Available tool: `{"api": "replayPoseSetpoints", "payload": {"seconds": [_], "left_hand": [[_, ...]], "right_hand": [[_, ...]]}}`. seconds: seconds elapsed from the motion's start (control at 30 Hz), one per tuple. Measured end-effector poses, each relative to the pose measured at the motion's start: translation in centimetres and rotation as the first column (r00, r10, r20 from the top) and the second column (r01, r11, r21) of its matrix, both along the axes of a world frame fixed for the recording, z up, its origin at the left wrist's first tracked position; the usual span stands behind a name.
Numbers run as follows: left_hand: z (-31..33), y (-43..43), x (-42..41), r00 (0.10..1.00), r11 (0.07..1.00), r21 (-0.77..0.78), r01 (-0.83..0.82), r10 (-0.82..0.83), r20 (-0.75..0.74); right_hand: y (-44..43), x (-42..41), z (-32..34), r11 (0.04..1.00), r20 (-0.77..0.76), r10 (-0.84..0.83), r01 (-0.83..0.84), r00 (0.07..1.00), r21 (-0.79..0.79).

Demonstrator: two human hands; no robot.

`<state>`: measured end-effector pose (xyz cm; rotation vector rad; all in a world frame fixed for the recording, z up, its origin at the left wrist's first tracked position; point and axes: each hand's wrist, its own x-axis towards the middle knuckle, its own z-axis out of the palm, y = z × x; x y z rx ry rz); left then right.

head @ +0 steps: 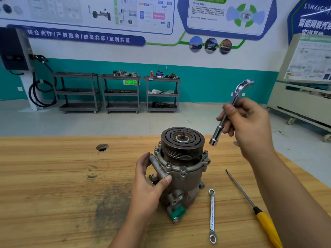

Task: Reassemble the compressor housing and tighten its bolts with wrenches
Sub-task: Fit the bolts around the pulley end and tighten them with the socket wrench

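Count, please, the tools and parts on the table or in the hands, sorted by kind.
compressor: 1, held by the left hand
wrenches: 2, the socket wrench in the right hand and the ring wrench lying on the table
screwdriver: 1, with a yellow handle, lying on the table
total: 4
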<state>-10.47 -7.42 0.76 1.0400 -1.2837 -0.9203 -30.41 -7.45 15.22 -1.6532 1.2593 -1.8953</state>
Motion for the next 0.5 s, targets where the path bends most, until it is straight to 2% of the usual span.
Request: {"api": "replayPoseSetpoints", "payload": {"seconds": [0.13, 0.23, 0.5], "left_hand": [[-0.3, -0.2, 0.2, 0.998, 0.999, -0.008, 0.053, -0.054, -0.045], [-0.6, -0.5, 0.4, 0.990, 0.997, -0.019, 0.075, -0.077, -0.115], [-0.8, -0.9, 0.2, 0.991, 0.997, -0.041, 0.060, -0.064, -0.113]], "right_hand": [[-0.9, -0.8, -0.1, 0.991, -0.146, 0.069, -0.052, 0.987, 0.119], [-1.4, -0.8, -1.4, 0.974, -0.200, 0.107, -0.063, 0.974, 0.216], [-1.9, -0.9, -1.7, 0.961, -0.237, 0.172, -0.110, 0.956, 0.252]]}}
